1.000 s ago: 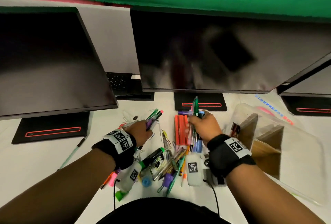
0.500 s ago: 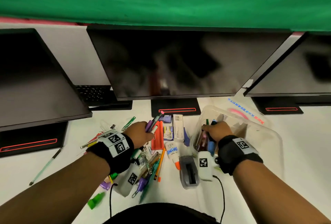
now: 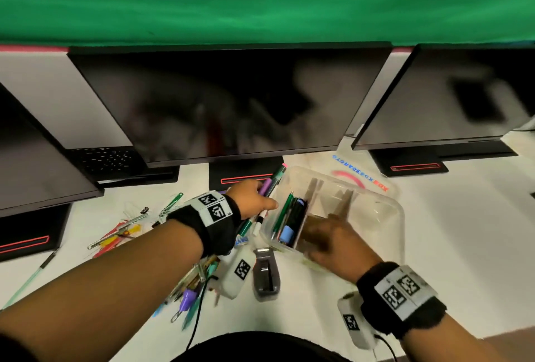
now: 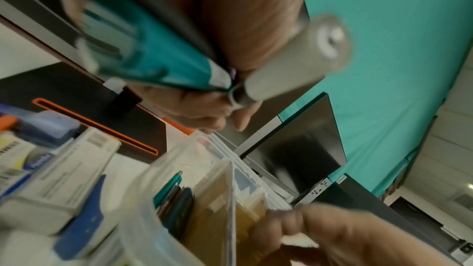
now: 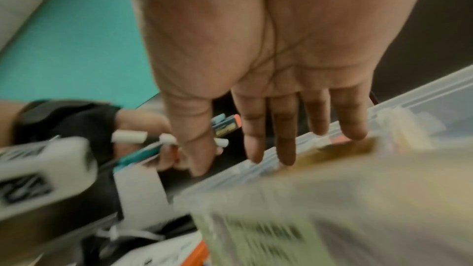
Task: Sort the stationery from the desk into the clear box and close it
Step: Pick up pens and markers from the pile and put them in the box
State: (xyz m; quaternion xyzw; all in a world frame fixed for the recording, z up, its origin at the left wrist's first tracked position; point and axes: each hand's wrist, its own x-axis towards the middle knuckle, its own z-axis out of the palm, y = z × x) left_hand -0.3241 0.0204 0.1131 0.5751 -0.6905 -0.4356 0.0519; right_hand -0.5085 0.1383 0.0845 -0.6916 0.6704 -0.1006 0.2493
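The clear box (image 3: pixel 388 214) sits open on the white desk, right of centre, with brown dividers inside. Several pens (image 3: pixel 288 217) lie in its left compartment. My left hand (image 3: pixel 254 198) grips a bunch of pens (image 3: pixel 270 183) just left of the box's rim; in the left wrist view a teal pen (image 4: pixel 163 64) and a grey one (image 4: pixel 294 64) show in its fist. My right hand (image 3: pixel 330 243) hovers over the box's near side with straight fingers (image 5: pixel 286 141), holding nothing. More stationery (image 3: pixel 197 277) lies heaped on the desk under my left forearm.
Three dark monitors (image 3: pixel 225 101) stand along the back with black bases. The box's lid (image 3: pixel 362 176) with coloured lettering lies behind the box. A grey stapler (image 3: pixel 266 273) and a white glue bottle (image 3: pixel 237 270) lie near the front. A green pen (image 3: pixel 26 280) lies far left.
My right hand has let its pens go into the box's left compartment and drawn back toward me, now empty. My left hand has carried its bunch of pens right to the box's rim.
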